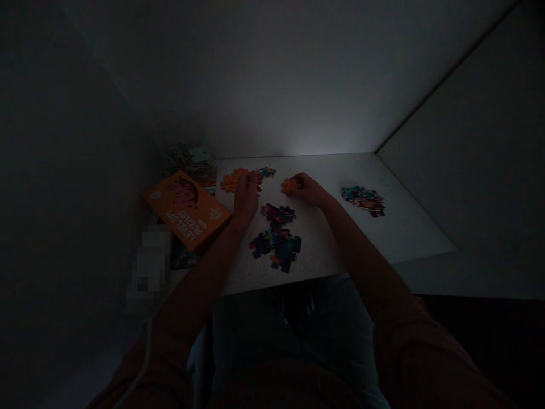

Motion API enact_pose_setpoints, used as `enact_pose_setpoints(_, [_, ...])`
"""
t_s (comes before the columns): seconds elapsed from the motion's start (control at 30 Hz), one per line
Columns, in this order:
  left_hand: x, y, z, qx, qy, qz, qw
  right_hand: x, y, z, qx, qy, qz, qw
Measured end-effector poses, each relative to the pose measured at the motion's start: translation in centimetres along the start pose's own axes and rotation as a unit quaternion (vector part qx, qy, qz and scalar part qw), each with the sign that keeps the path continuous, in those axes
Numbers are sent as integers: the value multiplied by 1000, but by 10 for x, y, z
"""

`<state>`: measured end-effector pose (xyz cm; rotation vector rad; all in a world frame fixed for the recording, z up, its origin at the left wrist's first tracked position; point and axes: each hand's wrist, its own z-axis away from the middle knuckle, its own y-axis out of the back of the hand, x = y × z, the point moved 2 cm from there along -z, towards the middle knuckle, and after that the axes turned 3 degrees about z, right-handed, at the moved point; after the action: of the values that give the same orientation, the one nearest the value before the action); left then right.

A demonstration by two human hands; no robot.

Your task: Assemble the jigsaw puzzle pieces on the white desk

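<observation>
- One small orange group of flat, knobbed jigsaw pieces [289, 186] lies at the far middle of the white tabletop [323, 238], with the right hand [310, 190] at its right end, thumb and fingers curled in and apparently pinching the edge.
- To the left, the left hand [247, 190] rests at a larger heap of bright orange jigsaw pieces [231, 180], fingers drawn close together; I cannot tell whether they grip a piece.
- Just right of that heap sits a little yellow-and-blue bunch of pieces [268, 171], near enough to mix in, so careful fingers should separate by colour there.
- Nearer, between the forearms, lie a magenta-and-purple group [277, 214] and, nearer again, a dark teal cluster with orange bits [283, 244]; lifting the wrists would avoid dragging them.
- Well apart on the right is a mixed multicoloured pile [364, 200], touched by neither hand.
- On the left, an orange cardboard box with white lettering [200, 221] lies tilted beside the orange heap.
- Light is dim, so similar tones are hard to tell apart; taking pieces singly by their edges and checking each colour up close should serve best.
</observation>
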<state>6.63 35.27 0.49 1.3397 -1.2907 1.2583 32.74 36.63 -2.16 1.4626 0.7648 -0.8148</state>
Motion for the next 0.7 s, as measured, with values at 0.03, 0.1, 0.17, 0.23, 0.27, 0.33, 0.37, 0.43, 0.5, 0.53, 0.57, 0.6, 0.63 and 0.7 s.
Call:
enact_pose_setpoints(0.03, [0, 0, 0, -5, -2, -6, 1000, 0, 0, 3, 6, 17, -16, 1000])
enact_pose_setpoints(0.1, [-1, -1, 0, -22, -7, -23, 999, 2, -1, 9, 15, 42, -56, 997])
enact_pose_setpoints(0.17, [-2, -2, 3, -44, -12, -48, 998, 2, -4, 15, 27, 61, -107, 992])
enact_pose_setpoints(0.23, [-1, -4, 8, -78, -19, -79, 994, 0, -8, 19, 35, 92, -147, 984])
enact_pose_setpoints(0.27, [-1, -4, 11, -98, -18, -92, 991, -2, -9, 21, 37, 118, -158, 980])
enact_pose_setpoints(0.33, [0, -6, 17, -142, -4, -102, 985, -8, -12, 25, 35, 183, -164, 969])
enact_pose_setpoints(0.37, [0, -7, 19, -157, 7, -96, 983, -12, -14, 27, 32, 217, -160, 963])
enact_pose_setpoints(0.43, [-1, -9, 20, -167, 28, -75, 983, -18, -16, 31, 26, 268, -143, 952])
enact_pose_setpoints(0.5, [-3, -10, 18, -156, 42, -55, 985, -21, -18, 35, 18, 289, -115, 950])
enact_pose_setpoints(0.53, [-5, -10, 16, -148, 47, -49, 987, -22, -19, 36, 14, 292, -101, 951])
enact_pose_setpoints(0.57, [-7, -10, 14, -139, 50, -44, 988, -22, -19, 37, 10, 293, -92, 952])
enact_pose_setpoints(0.6, [-8, -9, 12, -130, 51, -40, 989, -22, -20, 38, 5, 292, -88, 952])
enact_pose_setpoints(0.63, [-10, -8, 10, -121, 49, -36, 991, -21, -20, 39, -1, 289, -91, 953])
enact_pose_setpoints(0.7, [-11, -7, 7, -111, 40, -29, 993, -19, -20, 40, -15, 272, -113, 956])
